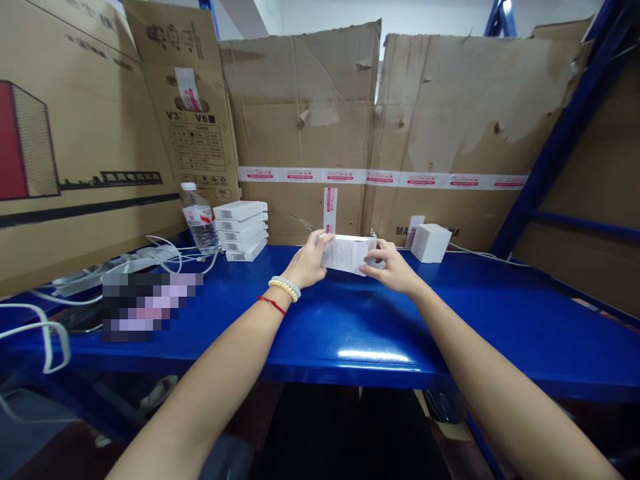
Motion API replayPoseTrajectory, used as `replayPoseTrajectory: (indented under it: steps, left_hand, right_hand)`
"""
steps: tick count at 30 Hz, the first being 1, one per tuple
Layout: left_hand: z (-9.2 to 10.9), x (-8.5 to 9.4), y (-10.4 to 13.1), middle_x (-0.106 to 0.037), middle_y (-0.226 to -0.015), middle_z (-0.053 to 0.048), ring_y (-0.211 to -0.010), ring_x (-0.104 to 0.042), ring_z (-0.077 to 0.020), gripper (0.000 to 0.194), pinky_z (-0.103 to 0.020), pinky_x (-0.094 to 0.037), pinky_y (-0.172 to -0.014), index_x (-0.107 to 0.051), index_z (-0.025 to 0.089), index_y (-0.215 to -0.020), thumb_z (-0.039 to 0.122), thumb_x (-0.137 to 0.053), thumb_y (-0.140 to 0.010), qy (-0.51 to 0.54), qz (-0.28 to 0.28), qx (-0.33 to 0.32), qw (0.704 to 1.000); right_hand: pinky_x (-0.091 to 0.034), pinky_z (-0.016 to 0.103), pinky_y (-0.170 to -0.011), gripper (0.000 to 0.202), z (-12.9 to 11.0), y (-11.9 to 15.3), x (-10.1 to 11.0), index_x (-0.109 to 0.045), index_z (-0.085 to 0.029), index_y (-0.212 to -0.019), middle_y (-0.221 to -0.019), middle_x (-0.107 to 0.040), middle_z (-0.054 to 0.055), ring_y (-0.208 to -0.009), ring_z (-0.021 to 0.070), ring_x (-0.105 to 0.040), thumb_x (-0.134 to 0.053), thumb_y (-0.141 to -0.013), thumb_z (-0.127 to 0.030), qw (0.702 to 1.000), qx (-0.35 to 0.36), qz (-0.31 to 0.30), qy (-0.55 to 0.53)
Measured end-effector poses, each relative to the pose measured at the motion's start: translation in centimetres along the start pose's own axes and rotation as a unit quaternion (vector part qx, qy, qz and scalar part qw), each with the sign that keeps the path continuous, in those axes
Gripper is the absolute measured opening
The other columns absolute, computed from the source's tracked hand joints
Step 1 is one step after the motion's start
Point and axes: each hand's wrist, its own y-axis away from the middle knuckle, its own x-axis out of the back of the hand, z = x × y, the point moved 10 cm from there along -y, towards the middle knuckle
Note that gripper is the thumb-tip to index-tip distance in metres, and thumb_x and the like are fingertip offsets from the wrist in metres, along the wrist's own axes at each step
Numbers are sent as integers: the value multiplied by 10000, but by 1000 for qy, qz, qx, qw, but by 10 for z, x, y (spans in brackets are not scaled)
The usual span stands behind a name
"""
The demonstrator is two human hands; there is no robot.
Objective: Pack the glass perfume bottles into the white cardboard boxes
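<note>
A white printed box [345, 255] is held above the blue table [320, 327] in the middle of the head view. My left hand [311, 259] grips its left end, thumb and fingers closed on it. At the opposite end my right hand [387, 263] pinches the box between thumb and fingers. A small metallic tip shows at the box's upper right corner, too small to make out. Beyond my left hand stands a stack of several flat white boxes [243, 230]. A white cube-shaped box [431, 243] sits to the right of my right hand.
A water bottle [201, 220] stands left of the stack. White cables and a power strip [115, 263] lie at the left, near a pixelated patch. Cardboard panels [305, 120] wall the back, and a blue metal post [555, 133] slants at the right.
</note>
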Motion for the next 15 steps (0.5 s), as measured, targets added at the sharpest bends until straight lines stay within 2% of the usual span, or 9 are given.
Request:
replayPoseTrajectory:
  steps: [3,6,9,11,13,15]
  left_hand:
    - [-10,1,0,-394,-1397,-82,-1184,-559,-266,747,-394,-506,-984,-387,247,-1305,20,-575,-618,22,6,16,1000]
    - [-36,8,1,-423,-1360,-87,-1209,-548,-272,780,-369,-480,-1024,-397,240,-1307,38,-625,-589,15,22,85,996]
    - [-71,15,8,-443,-1320,-114,-1180,-570,-312,849,-402,-486,-1002,-382,248,-1345,142,-715,-571,-14,17,210,977]
    - [-89,19,16,-469,-1286,-135,-1144,-592,-342,883,-437,-498,-964,-372,253,-1362,243,-754,-566,-30,-1,288,957]
    - [-101,20,26,-497,-1264,-164,-1107,-610,-364,872,-459,-508,-920,-386,237,-1353,336,-758,-570,-42,-25,351,935]
    - [-109,17,34,-525,-1252,-209,-1095,-613,-387,840,-471,-508,-887,-426,192,-1319,422,-743,-577,-53,-53,397,915]
  right_hand:
    - [-372,542,-1016,212,-5,2,-1,-724,-245,-850,-1192,-570,86,-1160,311,-471,-714,-709,-403,1000,23,-7,-2]
    - [-377,520,-1025,237,2,2,15,-731,-253,-878,-1228,-578,82,-1189,298,-475,-661,-759,-446,998,35,56,-19]
    - [-423,492,-972,244,33,4,45,-720,-215,-815,-1116,-633,110,-1125,286,-523,-589,-790,-419,985,-15,171,-20]
    - [-430,490,-953,223,58,7,61,-705,-200,-773,-982,-668,110,-1045,281,-561,-562,-778,-370,973,-63,220,3]
    - [-423,489,-960,207,80,8,66,-700,-188,-795,-921,-686,102,-981,274,-587,-557,-757,-333,968,-112,222,31]
    - [-438,467,-942,252,100,9,62,-705,-169,-883,-957,-697,111,-965,270,-601,-564,-754,-335,968,-161,189,42]
